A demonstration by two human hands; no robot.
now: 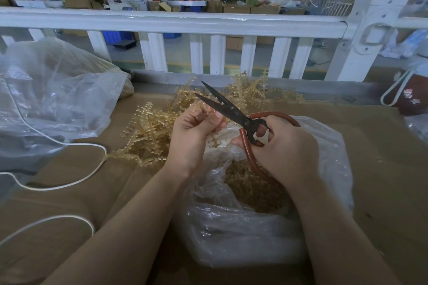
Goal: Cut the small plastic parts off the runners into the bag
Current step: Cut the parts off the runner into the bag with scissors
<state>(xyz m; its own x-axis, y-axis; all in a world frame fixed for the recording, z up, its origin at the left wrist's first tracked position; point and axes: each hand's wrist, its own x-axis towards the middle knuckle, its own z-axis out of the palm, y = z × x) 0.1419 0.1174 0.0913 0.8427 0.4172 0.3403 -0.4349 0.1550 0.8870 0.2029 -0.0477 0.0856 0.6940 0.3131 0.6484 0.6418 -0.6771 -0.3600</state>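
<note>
Bag [333, 159] holds cut tan parts [252, 190].

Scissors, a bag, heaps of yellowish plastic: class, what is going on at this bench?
A person is trimming small moulded parts from plastic runners. The right hand grips the red-handled scissors, blades open. The left hand holds a runner up to the blades, above the open clear bag already holding cut parts. A pile of uncut runners lies on the cardboard-covered bench behind the hands.
</note>
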